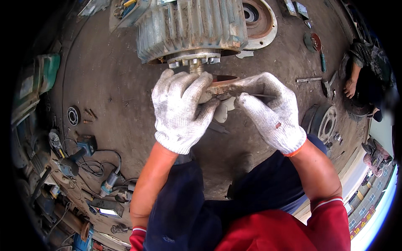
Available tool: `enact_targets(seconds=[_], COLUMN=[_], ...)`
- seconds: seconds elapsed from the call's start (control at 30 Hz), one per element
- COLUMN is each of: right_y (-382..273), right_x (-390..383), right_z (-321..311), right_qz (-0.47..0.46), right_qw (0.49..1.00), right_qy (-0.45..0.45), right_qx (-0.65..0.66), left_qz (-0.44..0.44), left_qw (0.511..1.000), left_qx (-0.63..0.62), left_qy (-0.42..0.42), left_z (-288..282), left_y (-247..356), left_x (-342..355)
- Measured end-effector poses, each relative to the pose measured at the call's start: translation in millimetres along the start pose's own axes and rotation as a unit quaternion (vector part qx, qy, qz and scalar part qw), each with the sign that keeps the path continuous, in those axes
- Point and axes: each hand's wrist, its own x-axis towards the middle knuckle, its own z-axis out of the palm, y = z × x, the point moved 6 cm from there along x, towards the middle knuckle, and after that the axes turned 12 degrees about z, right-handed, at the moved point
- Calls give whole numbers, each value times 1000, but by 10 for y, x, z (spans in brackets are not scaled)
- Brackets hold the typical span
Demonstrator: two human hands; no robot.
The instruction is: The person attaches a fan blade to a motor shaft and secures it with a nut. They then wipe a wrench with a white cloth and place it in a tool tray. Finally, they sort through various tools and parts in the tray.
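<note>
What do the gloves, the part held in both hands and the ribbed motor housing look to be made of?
Left hand and right hand: white knitted gloves, likely cotton, soiled grey. Held part: seemingly metal, rusty-brown and grimy, mostly covered by the fingers. Ribbed motor housing: probably cast iron, its dull grey-green paint worn and chipped to bare patches.

The motor (191,29) stands at twelve o'clock, the end cover (259,19) just to its right. Below it, at centre, both hands meet on a part (222,85): left hand (180,108) at its left, right hand (268,111) at its right. The bearing (73,115) lies at nine o'clock, the cables (96,167) at eight, the wheel (323,122) at three.
</note>
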Motion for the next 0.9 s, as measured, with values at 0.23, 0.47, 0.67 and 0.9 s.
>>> enact_targets(seconds=[0.23, 0.47, 0.67, 0.9], right_y=[-295, -490, -326, 414], right_x=[-100, -133, -160, 177], right_z=[24, -14, -17, -452], right_qz=[-344, -352, -188, 66], right_qw=[904, 900, 888, 917], right_qy=[-5, -22, -154, -44], right_qx=[-254, -256, -390, -392], left_qz=[1, -12, -25, -347], left_qw=[1000, 999, 999, 855], left_qx=[-15, -34, -41, -281], left_qy=[-8, -34, -5, 265], left_z=[-6, -78, -80, -26], left_y=[-19, -64, -113, -597], left_x=[39, 15, -70, -778])
